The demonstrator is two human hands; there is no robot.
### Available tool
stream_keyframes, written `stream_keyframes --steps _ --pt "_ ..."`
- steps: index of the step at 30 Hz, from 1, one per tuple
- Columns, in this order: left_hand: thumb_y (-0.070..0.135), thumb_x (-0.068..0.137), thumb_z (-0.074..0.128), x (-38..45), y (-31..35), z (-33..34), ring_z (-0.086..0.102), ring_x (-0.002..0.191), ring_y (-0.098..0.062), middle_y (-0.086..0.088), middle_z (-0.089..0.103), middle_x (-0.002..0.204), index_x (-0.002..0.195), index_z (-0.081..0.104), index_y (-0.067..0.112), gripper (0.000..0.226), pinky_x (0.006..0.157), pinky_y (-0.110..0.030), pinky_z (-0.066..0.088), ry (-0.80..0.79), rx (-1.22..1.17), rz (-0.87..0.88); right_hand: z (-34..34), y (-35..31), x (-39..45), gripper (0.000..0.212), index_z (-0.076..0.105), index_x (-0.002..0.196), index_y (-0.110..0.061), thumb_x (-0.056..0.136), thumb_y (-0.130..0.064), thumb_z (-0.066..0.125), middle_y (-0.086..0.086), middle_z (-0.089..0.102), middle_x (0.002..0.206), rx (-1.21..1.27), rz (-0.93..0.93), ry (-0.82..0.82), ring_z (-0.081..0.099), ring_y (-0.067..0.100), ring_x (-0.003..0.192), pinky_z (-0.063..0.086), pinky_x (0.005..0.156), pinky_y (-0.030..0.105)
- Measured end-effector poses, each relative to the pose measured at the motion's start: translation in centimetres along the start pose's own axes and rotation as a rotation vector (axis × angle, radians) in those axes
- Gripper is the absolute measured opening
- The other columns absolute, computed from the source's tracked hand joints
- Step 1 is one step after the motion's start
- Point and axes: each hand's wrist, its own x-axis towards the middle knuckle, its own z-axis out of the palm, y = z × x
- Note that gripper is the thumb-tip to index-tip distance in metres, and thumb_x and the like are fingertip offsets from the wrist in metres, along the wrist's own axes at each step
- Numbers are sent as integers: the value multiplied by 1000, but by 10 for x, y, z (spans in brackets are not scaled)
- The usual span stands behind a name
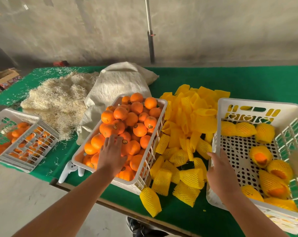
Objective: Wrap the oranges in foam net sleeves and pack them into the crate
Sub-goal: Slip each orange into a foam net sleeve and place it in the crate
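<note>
1. Two hands work: left hand (111, 155) lies flat, fingers spread, on the oranges (127, 127) in the middle basket (162, 120); nothing gripped.
2. Right hand (221, 170) reaches the sleeves (187, 127); grip state cannot be told.
3. Risk: heaped oranges may roll off if nudged.
4. Crate (247, 103) sits right, partly filled.

The right crate (257, 106) and left crate (16, 115) run off frame.

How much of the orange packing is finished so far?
Barely begun. About nine wrapped oranges lie in the right crate. The left hand reaches onto the middle crate's bare oranges; the right hand is by the foam sleeves. Dozens remain.
</note>
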Motion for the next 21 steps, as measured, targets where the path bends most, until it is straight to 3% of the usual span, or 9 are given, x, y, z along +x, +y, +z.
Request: stream_keyframes --steps 2,4,6,8,12,17,21 --pt "33 76 88 -14 12 6 54 122 -29 -4 52 136 137 49 19 74 93 -43 56 48 -202 -1 -1 -2 0 60 45 152 -23 98 0 55 14 17 171 -5 -3 -4 34 33 152 51 101 37" --pt "39 77 89 -29 24 12 56 112 -14 2 57 131 139 47 24 77 87 -26 56 94 -362 33 -2 -3 -1 60 45 152 -23 98 1 55 13 18 171 -3 8 -12 36 33 151 51 98 35" --pt "44 78 87 -40 36 16 51 107 0 13 54 129 139 46 33 75 83 -5 45 91 -460 77 -2 -2 -2 60 47 151 -23 97 1 56 12 20 170 -1 -2 -9 42 33 147 52 91 31" --pt "40 78 86 -46 45 18 50 109 0 22 45 130 138 43 38 74 79 -2 43 74 -528 111 -2 -1 -1 60 46 151 -23 96 1 55 10 19 170 -7 -21 -7 39 33 149 52 96 35" --pt "32 78 88 -49 53 29 48 112 -5 17 40 133 138 42 34 74 80 -12 47 115 -572 82 -1 1 0 59 46 151 -25 97 -1 53 8 20 169 -39 -46 2 34 33 152 52 106 45" --pt "46 86 79 -49 57 41 58 111 -24 1 43 138 142 42 21 71 70 -35 62 179 -507 31 -1 1 0 54 45 151 -23 100 -9 56 11 19 170 -114 -55 -10 20 33 156 38 117 47" --pt "41 87 80 -47 58 47 60 110 -30 -4 42 138 144 41 16 73 71 -41 63 202 -452 54 5 2 -3 58 40 154 -24 100 -15 60 16 -1 172 -259 -109 -14 2 37 159 33 120 46"
